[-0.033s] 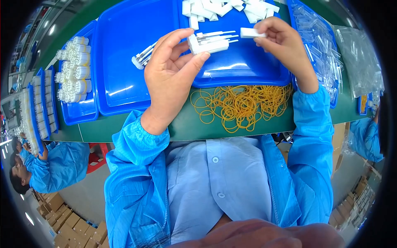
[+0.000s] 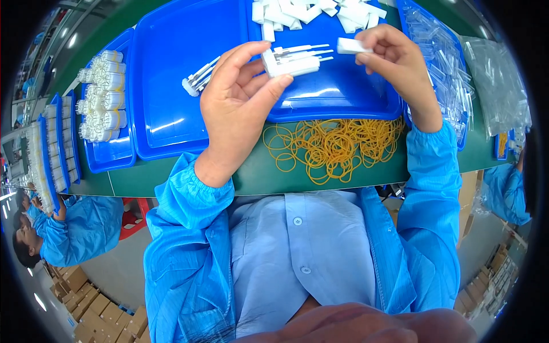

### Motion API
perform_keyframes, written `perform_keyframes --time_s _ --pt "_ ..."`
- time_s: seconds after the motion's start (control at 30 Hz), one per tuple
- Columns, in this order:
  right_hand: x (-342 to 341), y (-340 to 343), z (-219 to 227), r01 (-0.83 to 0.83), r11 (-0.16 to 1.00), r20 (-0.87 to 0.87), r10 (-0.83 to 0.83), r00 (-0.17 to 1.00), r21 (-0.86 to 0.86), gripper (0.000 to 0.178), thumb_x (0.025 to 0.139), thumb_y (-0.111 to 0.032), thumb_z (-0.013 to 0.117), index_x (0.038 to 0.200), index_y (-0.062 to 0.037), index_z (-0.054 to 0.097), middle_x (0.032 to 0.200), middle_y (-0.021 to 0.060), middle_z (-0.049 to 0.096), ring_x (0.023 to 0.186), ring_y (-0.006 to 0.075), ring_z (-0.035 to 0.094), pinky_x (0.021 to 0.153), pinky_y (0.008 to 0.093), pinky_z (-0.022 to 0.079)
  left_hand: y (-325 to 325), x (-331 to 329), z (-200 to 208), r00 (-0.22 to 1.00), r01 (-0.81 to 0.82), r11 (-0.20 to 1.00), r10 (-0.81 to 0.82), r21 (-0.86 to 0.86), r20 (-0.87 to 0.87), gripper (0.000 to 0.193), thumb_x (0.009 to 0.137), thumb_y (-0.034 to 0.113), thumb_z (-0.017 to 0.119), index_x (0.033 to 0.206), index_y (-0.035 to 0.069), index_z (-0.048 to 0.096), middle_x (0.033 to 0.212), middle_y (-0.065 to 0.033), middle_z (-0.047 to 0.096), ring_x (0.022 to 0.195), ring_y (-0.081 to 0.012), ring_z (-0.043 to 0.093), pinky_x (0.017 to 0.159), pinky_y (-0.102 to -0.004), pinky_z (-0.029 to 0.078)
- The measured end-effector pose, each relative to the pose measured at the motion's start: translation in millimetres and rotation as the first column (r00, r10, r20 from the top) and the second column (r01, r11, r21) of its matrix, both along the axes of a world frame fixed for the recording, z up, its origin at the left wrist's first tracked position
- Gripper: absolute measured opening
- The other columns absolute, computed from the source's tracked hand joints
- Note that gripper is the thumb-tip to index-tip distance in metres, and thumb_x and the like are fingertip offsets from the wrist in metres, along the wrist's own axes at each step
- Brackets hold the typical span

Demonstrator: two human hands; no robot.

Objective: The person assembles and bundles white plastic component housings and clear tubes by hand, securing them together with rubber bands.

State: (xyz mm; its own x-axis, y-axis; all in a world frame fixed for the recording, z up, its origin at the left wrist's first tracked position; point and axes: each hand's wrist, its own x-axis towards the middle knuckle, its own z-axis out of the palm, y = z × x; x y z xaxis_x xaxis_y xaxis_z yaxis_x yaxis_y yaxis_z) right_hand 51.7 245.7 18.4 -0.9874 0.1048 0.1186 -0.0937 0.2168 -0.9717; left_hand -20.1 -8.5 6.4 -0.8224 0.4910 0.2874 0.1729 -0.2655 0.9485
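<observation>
My left hand (image 2: 233,108) is closed, thumb and fingers gripping a white plastic part with metal pins (image 2: 294,64) over the blue trays. Several thin pins stick out of it to the right, and a white sleeve covers the nearest one. To the right of the pin tips, my right hand (image 2: 394,57) pinches a loose white sleeve (image 2: 350,46) between thumb and fingers; sleeve and pins are apart. A second part with pins (image 2: 196,80) lies in the left blue tray, partly hidden by my left hand.
White sleeves (image 2: 297,10) fill the far end of the middle tray (image 2: 337,108). Yellow rubber bands (image 2: 337,146) lie on the green table (image 2: 251,177). Clear plastic pieces (image 2: 437,63) and plastic bags (image 2: 497,80) are at right; bundled white parts (image 2: 106,97) at left. Co-workers sit at both sides.
Both hands have shifted slightly to the right with what they hold. The grips are unchanged.
</observation>
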Motion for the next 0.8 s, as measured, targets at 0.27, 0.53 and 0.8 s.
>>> perform_keyframes --time_s 0.27,0.53,0.8 --pt "12 0 14 -0.129 0.954 -0.133 0.095 0.986 -0.270 0.016 0.087 -0.003 0.062 0.103 0.0007 0.062 0.098 0.0107 0.063 0.081 0.0134 0.064 0.068 0.0228 0.052 0 4 -2 0.995 0.037 0.999 -0.033 0.037 -0.091 0.042 0.078 -0.011 0.067 0.116 -0.004 0.051 0.118 -0.0116 0.050 0.107 -0.0260 0.061 0.091 -0.0329 0.054" --pt "12 -1 6 -0.043 0.988 -0.173 0.017 0.985 -0.149 0.020 0.088 -0.003 0.060 0.108 0.0030 0.063 0.110 0.0130 0.061 0.089 0.0162 0.063 0.079 0.0253 0.053 1 3 -1 0.999 0.018 0.999 -0.016 0.048 -0.031 0.043 0.078 -0.012 0.067 0.117 -0.003 0.052 0.117 -0.0120 0.050 0.107 -0.0265 0.061 0.090 -0.0327 0.054" --pt "16 -4 12 -0.001 1.000 -0.249 0.001 0.969 0.000 0.015 0.088 -0.003 0.061 0.101 0.0024 0.066 0.112 0.0111 0.061 0.097 0.0177 0.062 0.085 0.0265 0.051 1 4 -5 0.985 -0.013 1.000 0.014 0.008 -0.169 0.046 0.074 -0.012 0.070 0.114 -0.002 0.052 0.119 -0.0131 0.048 0.108 -0.0262 0.060 0.093 -0.0353 0.054"
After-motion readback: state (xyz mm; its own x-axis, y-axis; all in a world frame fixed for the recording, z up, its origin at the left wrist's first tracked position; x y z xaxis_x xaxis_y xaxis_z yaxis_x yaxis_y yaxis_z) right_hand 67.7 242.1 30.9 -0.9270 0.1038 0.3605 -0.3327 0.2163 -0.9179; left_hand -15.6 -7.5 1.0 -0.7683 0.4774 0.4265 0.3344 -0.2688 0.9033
